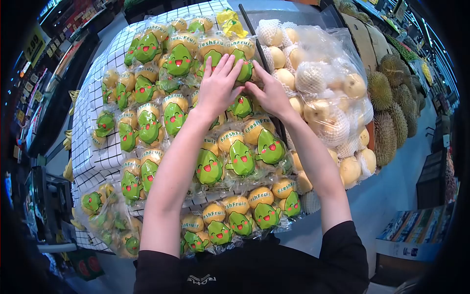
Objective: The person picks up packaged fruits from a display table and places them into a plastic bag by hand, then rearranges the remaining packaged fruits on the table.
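Observation:
Clear bags of yellow round fruit, printed "FreshFruit" with a smiling green cartoon, lie in rows on the display. At the back row my left hand rests flat on one such bag, its fingers stretched out and apart. Against the same bag's right side sits my right hand, thumb and forefinger extended and its other fingers partly hidden. Both hands press on the bag from above and beside rather than wrapping round it. Beneath my wrists another printed bag is partly covered.
A black divider runs right of the printed bags. Beyond it lie yellow fruits in white foam nets, some under clear plastic. Durians are piled farther right. A white checked cloth covers the display, and yellow wrapped items sit behind.

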The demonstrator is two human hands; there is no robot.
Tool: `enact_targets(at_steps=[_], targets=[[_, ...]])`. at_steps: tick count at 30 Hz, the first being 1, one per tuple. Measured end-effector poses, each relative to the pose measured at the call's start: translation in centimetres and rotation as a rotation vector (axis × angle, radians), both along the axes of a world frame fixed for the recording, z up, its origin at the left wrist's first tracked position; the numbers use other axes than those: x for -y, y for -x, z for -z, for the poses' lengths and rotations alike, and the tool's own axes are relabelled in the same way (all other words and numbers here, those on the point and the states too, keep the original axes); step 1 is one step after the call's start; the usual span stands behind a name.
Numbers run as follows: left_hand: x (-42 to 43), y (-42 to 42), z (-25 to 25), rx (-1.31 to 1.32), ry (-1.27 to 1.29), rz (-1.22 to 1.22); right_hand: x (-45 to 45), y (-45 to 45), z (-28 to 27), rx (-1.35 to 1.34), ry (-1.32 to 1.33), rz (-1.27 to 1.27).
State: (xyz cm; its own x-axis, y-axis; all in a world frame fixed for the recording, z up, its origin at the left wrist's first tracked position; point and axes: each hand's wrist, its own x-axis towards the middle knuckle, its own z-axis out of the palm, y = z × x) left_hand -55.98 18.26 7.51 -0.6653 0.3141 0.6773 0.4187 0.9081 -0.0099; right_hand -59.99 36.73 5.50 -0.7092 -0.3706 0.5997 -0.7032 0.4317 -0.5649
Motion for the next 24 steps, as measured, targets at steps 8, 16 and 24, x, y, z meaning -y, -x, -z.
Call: enact_targets(at_steps=[8, 16, 24], targets=[[-1.5, -1.1, 1.2, -0.054, 0.088, -0.081, 0.7, 2.5, 0.7, 0.387, 0.301, -0.046], [-1.3, -1.4, 1.1, -0.026, 0.180, -0.110, -1.6, -3.0, 1.5, 0.022, 0.228, 0.257], [0.6, -4.6, 1.0, 0.095, 0.067, 0.006, -2.1, -7.6, 0.9, 0.188, -0.018, 0.242]])
